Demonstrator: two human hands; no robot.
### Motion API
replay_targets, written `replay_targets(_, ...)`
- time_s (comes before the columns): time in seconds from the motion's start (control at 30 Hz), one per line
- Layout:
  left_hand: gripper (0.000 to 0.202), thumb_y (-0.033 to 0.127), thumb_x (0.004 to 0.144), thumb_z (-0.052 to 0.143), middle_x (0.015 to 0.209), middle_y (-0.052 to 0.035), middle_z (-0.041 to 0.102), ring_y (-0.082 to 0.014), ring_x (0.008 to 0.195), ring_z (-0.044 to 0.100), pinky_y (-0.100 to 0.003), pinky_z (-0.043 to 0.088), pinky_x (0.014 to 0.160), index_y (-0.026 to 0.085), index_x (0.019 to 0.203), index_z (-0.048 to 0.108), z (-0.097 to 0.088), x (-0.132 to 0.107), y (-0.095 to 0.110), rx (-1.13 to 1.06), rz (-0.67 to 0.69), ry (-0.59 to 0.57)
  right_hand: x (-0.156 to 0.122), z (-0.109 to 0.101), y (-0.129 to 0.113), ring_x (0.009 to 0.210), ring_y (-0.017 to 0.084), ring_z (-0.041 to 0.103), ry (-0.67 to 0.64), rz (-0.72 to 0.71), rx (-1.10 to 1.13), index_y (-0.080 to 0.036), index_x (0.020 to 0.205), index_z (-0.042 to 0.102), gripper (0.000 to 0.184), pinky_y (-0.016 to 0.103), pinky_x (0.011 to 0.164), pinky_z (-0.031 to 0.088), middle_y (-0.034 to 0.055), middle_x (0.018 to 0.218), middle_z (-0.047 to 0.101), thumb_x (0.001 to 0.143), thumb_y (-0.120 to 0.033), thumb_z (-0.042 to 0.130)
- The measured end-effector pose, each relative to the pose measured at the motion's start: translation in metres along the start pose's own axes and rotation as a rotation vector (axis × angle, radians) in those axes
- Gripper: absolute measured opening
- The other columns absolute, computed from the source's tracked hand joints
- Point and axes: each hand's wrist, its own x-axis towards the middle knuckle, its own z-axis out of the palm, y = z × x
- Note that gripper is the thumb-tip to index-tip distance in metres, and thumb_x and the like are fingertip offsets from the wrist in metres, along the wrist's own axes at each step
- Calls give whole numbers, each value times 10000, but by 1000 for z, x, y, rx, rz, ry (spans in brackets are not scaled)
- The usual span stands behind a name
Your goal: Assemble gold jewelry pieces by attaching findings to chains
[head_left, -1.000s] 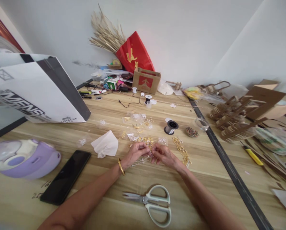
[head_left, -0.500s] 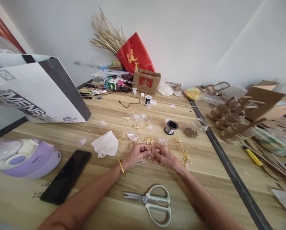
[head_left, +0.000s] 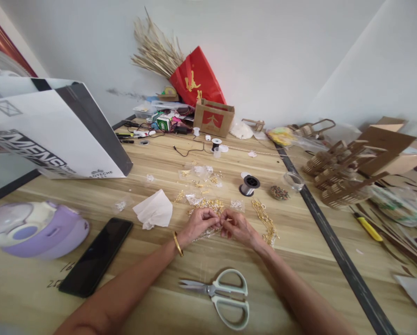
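Observation:
My left hand (head_left: 202, 224) and my right hand (head_left: 238, 227) meet fingertip to fingertip over the table, both closed in a pinch. Whatever sits between the fingertips is too small to name. Just behind the hands lies a heap of small gold and silver beads (head_left: 210, 204). A silver-coloured chain (head_left: 205, 235) shows beneath my left hand. Gold chains (head_left: 264, 218) lie to the right of my right hand, and a small clear bag of white rings (head_left: 237, 204) is behind it. Scissors with pale green handles (head_left: 213, 291) rest on the table between my forearms.
A wire spool (head_left: 249, 185), a clump of multicoloured beads (head_left: 279, 192) and a clear round dish (head_left: 293, 180) stand to the right. Leftward are a white tissue (head_left: 154, 210), a black phone (head_left: 97, 257) and a large white bag (head_left: 65, 135). Small woven baskets (head_left: 341, 177) sit far right.
The fingertips of both hands have drawn slightly closer together, and the fingers of my right hand are curled a little more. The things on the table have stayed in place.

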Motion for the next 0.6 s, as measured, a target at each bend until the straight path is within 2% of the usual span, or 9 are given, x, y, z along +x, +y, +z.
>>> replay_targets(0.27, 287, 369, 639, 733, 636, -21, 650, -99, 581, 560, -220, 451, 590, 105, 680, 626, 1, -1, 7, -40, -21, 34, 0, 1, -2, 443, 90, 510, 23, 2, -39, -178, 776, 490, 99, 175, 419, 394, -26, 523, 557, 840, -253, 478)
replay_targets(0.5, 312, 377, 597, 759, 615, -12, 632, -96, 556, 551, -224, 451, 576, 104, 666, 624, -2, 2, 2, -34, -58, 38, 0, 0, -2, 392, 73, 443, 82, -19, -66, -178, 787, 502, 130, 171, 387, 339, -28, 516, 557, 844, -292, 480)
replay_targets(0.6, 320, 384, 599, 756, 620, -18, 633, -98, 557, 555, -229, 453, 580, 100, 676, 630, -3, 2, 2, -33, -67, 18, 1, 1, 0, 396, 79, 463, 78, -36, -26, -181, 795, 504, 149, 178, 389, 358, -26, 521, 566, 844, -321, 499)
